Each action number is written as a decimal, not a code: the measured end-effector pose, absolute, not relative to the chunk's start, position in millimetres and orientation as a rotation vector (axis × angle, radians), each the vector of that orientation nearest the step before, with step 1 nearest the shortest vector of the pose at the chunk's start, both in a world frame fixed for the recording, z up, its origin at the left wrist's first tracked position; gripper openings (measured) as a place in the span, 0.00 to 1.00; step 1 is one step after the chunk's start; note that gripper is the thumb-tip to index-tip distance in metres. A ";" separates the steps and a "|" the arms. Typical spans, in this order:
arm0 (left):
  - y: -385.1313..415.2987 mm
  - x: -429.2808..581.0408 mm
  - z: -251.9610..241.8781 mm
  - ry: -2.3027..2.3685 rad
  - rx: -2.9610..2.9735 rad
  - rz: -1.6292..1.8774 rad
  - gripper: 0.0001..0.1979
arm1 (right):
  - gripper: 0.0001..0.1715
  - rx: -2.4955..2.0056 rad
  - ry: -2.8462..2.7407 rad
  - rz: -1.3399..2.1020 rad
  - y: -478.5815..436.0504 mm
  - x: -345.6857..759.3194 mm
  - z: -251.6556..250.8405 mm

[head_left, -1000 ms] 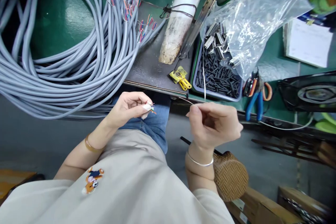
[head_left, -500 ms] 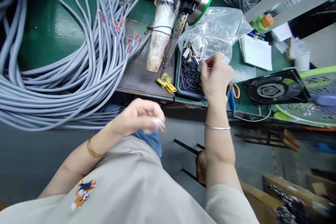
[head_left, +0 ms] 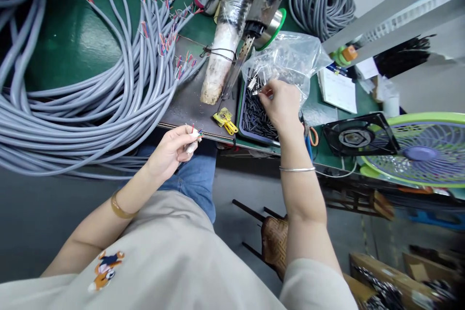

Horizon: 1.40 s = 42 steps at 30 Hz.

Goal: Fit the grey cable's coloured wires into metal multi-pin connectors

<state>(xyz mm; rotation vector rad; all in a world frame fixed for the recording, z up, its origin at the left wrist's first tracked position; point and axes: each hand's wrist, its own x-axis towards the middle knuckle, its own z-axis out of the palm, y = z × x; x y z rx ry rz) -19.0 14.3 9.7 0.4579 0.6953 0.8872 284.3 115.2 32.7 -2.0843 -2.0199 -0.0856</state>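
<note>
My left hand (head_left: 176, 147) is at the bench's front edge, its fingers pinched on a cable end. Thin coloured wires (head_left: 198, 132) fan out past the fingertips; the rest of that cable is hidden by the hand. Over a dark-rimmed tray (head_left: 240, 123), my right hand (head_left: 283, 104) has thumb and forefinger closed on a small silvery connector. The tray holds many short black tubes (head_left: 257, 116), with several metal connectors (head_left: 252, 81) at its far left corner. A clear plastic bag (head_left: 290, 51) lies over the tray's back.
Grey cables (head_left: 119, 101) with stripped ends cover the left of the bench. A soldering iron (head_left: 241, 55) and a foil-wrapped duct (head_left: 223, 51) point down behind yellow cutters (head_left: 227, 122). On the right are pliers (head_left: 308, 143), a notepad (head_left: 337, 89) and a black fan (head_left: 359, 136).
My left hand has moved left and slightly up, and coloured wires now show at its fingertips. My right hand has shifted left over the tray, towards the metal connectors. The camera view has shifted slightly.
</note>
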 end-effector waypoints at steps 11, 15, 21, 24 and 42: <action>6.9 -11.3 13.2 0.740 0.591 0.939 0.11 | 0.12 -1.967 -1.803 -0.259 72.4 273.5 85.0; 7.2 -5.2 13.0 0.748 0.647 0.990 0.13 | 0.11 -1.489 -1.497 -0.276 19.8 247.0 93.2; 12.5 1.9 17.9 0.774 0.807 1.039 0.14 | 0.13 -1.348 -1.343 0.480 -32.0 187.4 60.5; 14.7 3.1 19.2 0.791 0.847 1.052 0.13 | 0.08 -1.385 -1.354 0.337 -32.7 171.6 34.4; 29.0 9.1 12.4 0.911 0.955 1.120 0.07 | 0.07 -1.335 -1.419 0.425 -13.7 161.9 2.6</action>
